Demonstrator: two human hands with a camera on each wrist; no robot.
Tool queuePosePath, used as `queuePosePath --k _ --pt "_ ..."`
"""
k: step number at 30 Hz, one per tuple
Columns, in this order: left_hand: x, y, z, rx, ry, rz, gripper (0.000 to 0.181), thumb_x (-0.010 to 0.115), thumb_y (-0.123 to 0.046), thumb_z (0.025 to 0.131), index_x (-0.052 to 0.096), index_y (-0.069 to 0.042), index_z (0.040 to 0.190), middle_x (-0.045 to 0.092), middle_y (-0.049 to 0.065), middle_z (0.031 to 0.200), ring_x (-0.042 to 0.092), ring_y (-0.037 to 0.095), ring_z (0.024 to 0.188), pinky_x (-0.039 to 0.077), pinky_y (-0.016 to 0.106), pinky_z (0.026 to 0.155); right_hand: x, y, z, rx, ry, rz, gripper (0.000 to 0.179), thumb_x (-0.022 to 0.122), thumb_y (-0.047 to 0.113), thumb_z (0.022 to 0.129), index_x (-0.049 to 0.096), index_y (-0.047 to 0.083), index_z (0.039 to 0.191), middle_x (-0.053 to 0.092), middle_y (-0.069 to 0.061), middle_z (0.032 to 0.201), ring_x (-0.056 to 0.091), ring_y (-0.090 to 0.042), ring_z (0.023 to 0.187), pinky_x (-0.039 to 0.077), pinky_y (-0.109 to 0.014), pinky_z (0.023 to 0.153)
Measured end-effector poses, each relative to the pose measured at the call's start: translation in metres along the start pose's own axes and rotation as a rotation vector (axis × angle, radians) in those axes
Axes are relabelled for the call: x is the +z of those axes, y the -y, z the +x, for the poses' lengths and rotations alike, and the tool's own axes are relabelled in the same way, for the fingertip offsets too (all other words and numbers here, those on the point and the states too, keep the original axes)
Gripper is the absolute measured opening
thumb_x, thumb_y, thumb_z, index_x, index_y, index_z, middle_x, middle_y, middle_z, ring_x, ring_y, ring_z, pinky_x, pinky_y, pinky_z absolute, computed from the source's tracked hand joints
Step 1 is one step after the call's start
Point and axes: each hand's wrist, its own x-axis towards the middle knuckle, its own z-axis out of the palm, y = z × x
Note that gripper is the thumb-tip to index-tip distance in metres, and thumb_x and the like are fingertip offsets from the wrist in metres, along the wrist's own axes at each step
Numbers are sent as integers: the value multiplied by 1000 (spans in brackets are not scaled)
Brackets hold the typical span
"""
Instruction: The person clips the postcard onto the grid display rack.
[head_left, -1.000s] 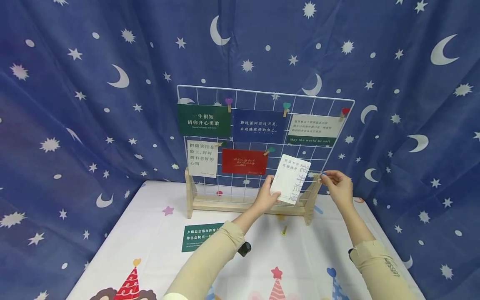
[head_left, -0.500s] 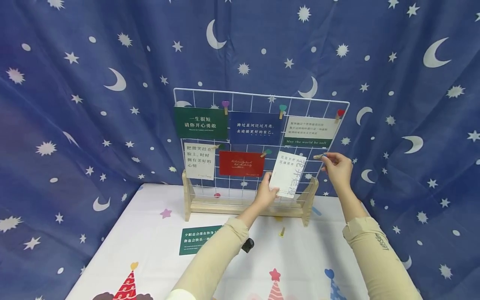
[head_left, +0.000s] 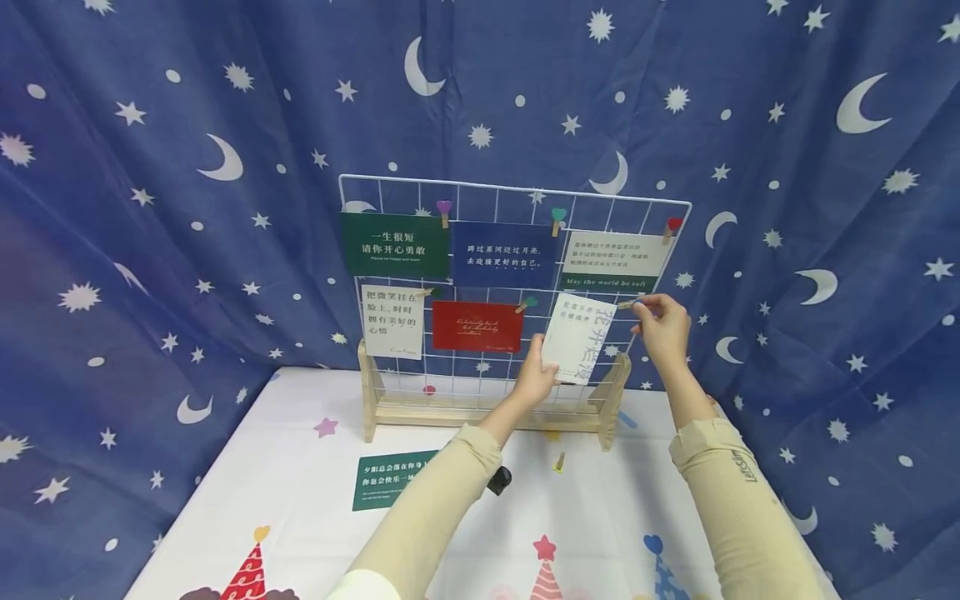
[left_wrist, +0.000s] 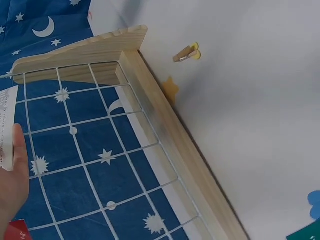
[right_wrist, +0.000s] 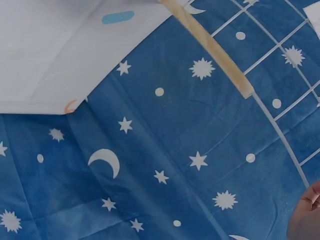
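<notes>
Low on the white wire grid (head_left: 487,364), my left hand (head_left: 534,379) holds a white card (head_left: 573,346) by its lower left edge, thumb in front. Grey lettering runs down the card, which tilts slightly. My right hand (head_left: 663,329) pinches a small wooden clothespin (head_left: 626,305) whose tip is at the card's upper right corner; whether it bites the card and wire I cannot tell. The left wrist view catches part of my left hand (left_wrist: 15,185) with the card's edge. Only some fingers of my right hand (right_wrist: 305,212) enter the right wrist view.
Above and left on the grid hang a green card (head_left: 396,244), a blue card (head_left: 504,254), a red card (head_left: 477,326) and others, with heart clips. A wooden base (head_left: 480,417) carries the grid. A yellow-ended clothespin (head_left: 559,462) and another green card (head_left: 382,483) lie on the table.
My right hand has risen and moved left with the clothespin, from beside the wooden base post to the card's upper corner. My left hand has raised the white card slightly against the grid.
</notes>
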Motion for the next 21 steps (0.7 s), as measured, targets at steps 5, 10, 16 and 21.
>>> queuePosePath --k 5,10,16,21 --pt "0 -4 4 -1 -19 6 40 46 12 89 34 -3 124 55 29 114 62 36 96 60 34 70 1 1 3 -16 -17 4 23 57 7 93 60 -10 108 65 -27 97 51 10 48 43 -3 51" --pt "0 -7 4 -14 -50 36 39 48 11 88 36 -5 122 58 28 112 64 34 87 59 29 65 2 1 5 12 -24 99 22 58 8 92 61 -10 106 67 -28 96 53 12 48 46 -8 48" --pt "4 -6 3 -4 -104 85 38 51 10 85 39 -5 118 61 27 107 64 30 77 55 22 56 2 -2 6 55 18 163 25 60 7 91 61 -10 108 68 4 73 55 6 46 46 -12 45" --pt "11 -3 7 -30 -90 67 41 51 12 85 38 -3 120 60 26 105 63 31 79 55 26 57 4 -3 7 80 67 175 27 60 9 91 61 -11 109 71 -3 75 53 5 43 48 -12 47"
